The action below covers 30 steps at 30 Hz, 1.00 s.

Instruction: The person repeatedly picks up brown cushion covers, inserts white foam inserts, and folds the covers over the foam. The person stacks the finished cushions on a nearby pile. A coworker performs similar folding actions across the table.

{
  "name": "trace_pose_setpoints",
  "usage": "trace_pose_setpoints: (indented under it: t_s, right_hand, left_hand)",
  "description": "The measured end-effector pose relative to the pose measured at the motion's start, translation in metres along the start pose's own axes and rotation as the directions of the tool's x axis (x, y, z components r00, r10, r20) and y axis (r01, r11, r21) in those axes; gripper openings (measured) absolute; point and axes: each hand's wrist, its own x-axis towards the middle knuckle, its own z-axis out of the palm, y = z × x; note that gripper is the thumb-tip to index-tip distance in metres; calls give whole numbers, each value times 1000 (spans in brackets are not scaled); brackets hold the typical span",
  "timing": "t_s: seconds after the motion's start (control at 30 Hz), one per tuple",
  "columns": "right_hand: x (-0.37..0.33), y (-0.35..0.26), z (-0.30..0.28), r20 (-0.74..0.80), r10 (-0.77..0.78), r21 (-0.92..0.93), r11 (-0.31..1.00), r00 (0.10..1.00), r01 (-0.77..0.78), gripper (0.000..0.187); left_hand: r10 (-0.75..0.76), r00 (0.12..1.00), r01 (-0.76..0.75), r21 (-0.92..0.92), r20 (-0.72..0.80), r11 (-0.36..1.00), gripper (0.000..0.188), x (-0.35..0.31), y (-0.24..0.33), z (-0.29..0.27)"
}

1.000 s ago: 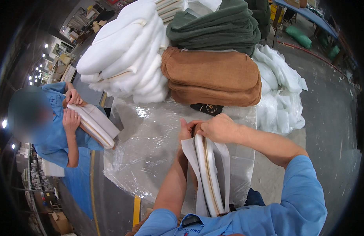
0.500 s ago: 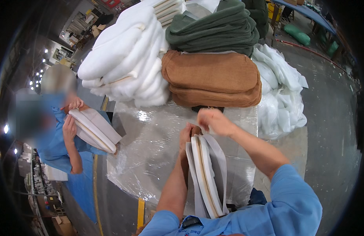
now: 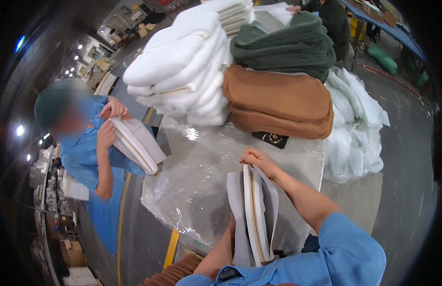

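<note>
A: I'm watching from far off. What are my hands doing?

B: My right grip (image 3: 255, 159) is curled tight and looks to pinch the far end of the long white cushion (image 3: 248, 205). My left grip is hidden behind the left flap (image 3: 235, 202), so I can't tell if it is spread or pressed together. I only see the left forearm (image 3: 216, 257).

A: Where is the cushion?

B: On its edge between my arms, over the near part of the worktop (image 3: 192, 190). Its near end is by my blue shirt (image 3: 297, 267). The right flap (image 3: 274, 198) curls out on the other side.

A: How do I do this bit well?

B: I think I should pinch firmly but not squash it, and hold the side straight. Both flaps should stay outside, so no cloth gets caught. It looks soft, so small, slow pulls seem best.

A: Any bags or boxes?

B: The puffy white bundle (image 3: 353, 150) on the right looks wrapped in clear plastic. A brown box (image 3: 74, 253) sits lower left, but I can't tell what's inside
</note>
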Motion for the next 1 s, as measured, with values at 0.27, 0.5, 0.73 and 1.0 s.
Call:
trace_pose_setpoints:
  t_s: [0.27, 0.5, 0.73, 1.0]
  right_hand:
    - [13, 4, 37, -151, -106, -225, 972, 983, 70, 35]
    - [10, -9, 79, -273, -194, -638, 769, 942, -27, 54]
    - [-54, -27, 62, -351, -299, -775, 624, 888, -96, 53]
    - [-206, 6, -32, -428, -315, -525, 849, 847, 51, 39]
  left_hand:
    - [-52, 941, 134, 228, -333, 964, 51, -236, -59, -23]
    - [-89, 909, -17, -250, -408, 968, 70, -305, -67, -39]
    - [199, 778, -293, -65, -596, 954, 59, -298, -35, -48]
    - [436, 769, -455, 79, -467, 887, 48, -261, 10, -72]
